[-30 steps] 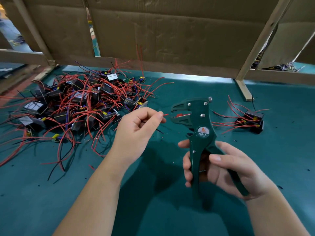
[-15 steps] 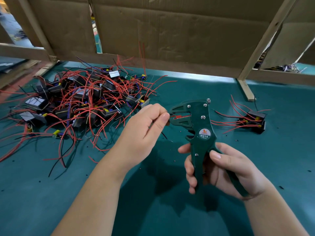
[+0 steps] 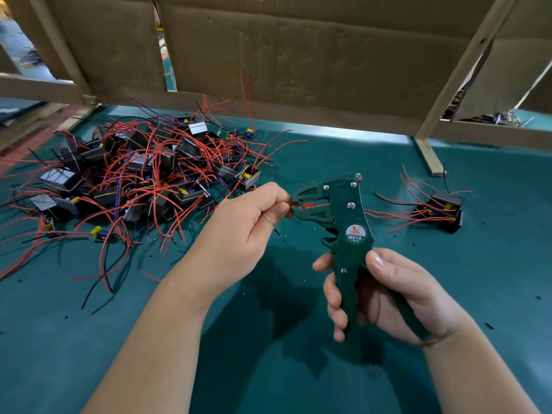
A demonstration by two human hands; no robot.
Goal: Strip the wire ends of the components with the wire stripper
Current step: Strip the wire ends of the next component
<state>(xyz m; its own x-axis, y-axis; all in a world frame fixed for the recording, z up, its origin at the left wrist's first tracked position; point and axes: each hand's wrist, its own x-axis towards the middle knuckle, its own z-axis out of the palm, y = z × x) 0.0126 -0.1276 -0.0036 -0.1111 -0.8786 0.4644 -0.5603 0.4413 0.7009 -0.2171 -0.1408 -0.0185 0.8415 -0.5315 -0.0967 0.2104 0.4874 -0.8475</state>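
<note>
Green mat (image 3: 89, 339), left hand (image 3: 242, 231) nearer — wire (image 3: 294, 206) now in stripper (image 3: 346, 222)

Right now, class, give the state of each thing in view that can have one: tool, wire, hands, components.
wire stripper: upright, handles spread, jaws open.
red wire: tip between the stripper's jaws.
left hand: pinches the red wire.
right hand: grips the wire stripper's handles.
large pile of components: tangled, on the table.
small group of components: on the table, right of the stripper.
</note>
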